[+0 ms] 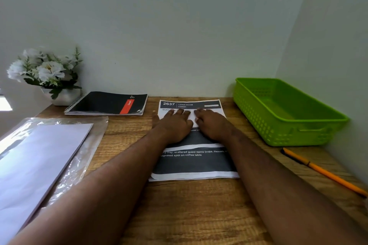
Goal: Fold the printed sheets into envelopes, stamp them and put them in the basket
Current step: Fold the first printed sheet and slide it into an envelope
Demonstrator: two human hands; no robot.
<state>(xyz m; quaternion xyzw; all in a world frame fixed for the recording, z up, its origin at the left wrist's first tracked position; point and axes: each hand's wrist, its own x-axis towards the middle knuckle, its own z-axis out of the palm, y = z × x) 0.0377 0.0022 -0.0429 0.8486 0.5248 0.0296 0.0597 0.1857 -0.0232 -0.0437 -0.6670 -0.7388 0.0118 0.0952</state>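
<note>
A printed sheet with dark bands and white text lies flat on the wooden desk in front of me. My left hand and my right hand lie side by side, palms down, on the sheet's upper half, fingers stretched toward its header. Both press the paper flat. A green plastic basket stands at the right against the wall, with nothing in it. At the left, a stack of white paper rests on a clear plastic wrapper.
A black spiral notebook with a red stripe lies at the back. A white pot of white flowers stands in the back left corner. An orange pen lies near the right edge. Walls close the desk behind and to the right.
</note>
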